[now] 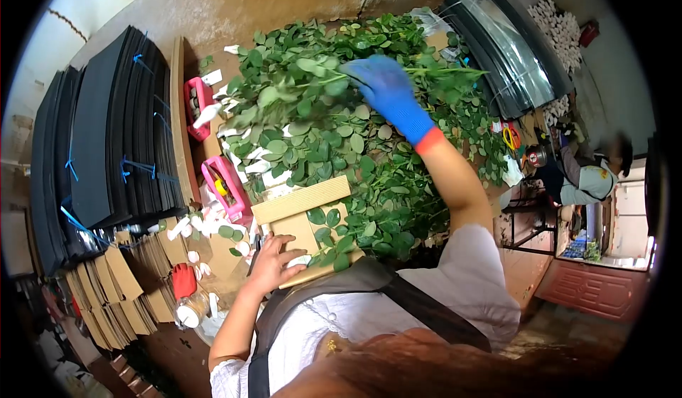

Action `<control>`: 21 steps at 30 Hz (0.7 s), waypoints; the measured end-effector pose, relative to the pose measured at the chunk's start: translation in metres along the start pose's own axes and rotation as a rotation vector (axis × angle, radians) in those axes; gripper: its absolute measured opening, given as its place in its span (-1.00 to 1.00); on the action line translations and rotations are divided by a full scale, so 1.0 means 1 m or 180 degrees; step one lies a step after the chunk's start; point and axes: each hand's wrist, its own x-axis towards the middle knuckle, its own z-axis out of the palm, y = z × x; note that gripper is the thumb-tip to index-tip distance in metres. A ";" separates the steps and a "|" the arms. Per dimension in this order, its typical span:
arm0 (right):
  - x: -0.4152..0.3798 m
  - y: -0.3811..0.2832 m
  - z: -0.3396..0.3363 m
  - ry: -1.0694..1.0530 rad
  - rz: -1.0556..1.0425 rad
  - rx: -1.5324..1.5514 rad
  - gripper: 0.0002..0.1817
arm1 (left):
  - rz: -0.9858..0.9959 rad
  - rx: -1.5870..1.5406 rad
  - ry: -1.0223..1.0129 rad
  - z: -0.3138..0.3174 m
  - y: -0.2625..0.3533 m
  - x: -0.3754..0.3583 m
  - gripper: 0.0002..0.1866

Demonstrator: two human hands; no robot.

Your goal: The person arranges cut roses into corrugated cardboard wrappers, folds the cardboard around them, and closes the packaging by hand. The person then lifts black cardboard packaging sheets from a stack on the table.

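- The right hand (387, 89) wears a blue glove with a red cuff. Its fingers are curled shut around a leafy green stem (323, 80), and they hold it up over the big pile.
- The stem sticks out to both sides of the glove. It has small round leaves on it.
- The left hand (273, 259) is bare. Its fingers are spread apart and lie flat on a piece of brown cardboard (302, 213). It is not gripping anything.
- The cardboard lies at the near edge of the table, right in front of the person. Some loose leaves lie on top of it.
- Under the gloved hand is a big heap of green leafy branches (355, 149). It covers most of the table.
- Bits of white stuff peek out from under the leaves on the left side.
- Just left of the cardboard is a pink tool (226, 185). A second pink holder (199, 107) lies farther back.
- Near the left hand stands a small red-topped thing (183, 281). I cannot tell what it is.
- Far left, there are tall stacks of black sheets (114, 135) tied with blue string.
- Below them is a fan of brown cardboard pieces (117, 291).
- Far right, another person (590, 174) sits by a doorway, well apart from the table.
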 end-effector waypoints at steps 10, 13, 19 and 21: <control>-0.198 -0.074 -0.083 -0.1351 0.0946 0.1453 -0.82 | -0.0944 -0.1318 0.0271 0.022 -0.021 -0.011 0.10; -0.239 -0.077 -0.073 -0.1884 0.0861 0.1163 -0.82 | -0.0318 -0.0706 0.0320 0.006 -0.007 -0.005 0.02; -0.194 -0.073 -0.062 -0.3939 0.0671 0.0227 -0.80 | -0.0509 -0.0583 0.0388 0.009 -0.004 -0.008 0.01; -0.183 -0.072 -0.054 -0.4519 0.0472 0.0233 -0.80 | -0.0227 -0.0534 0.0390 0.009 -0.007 -0.006 -0.20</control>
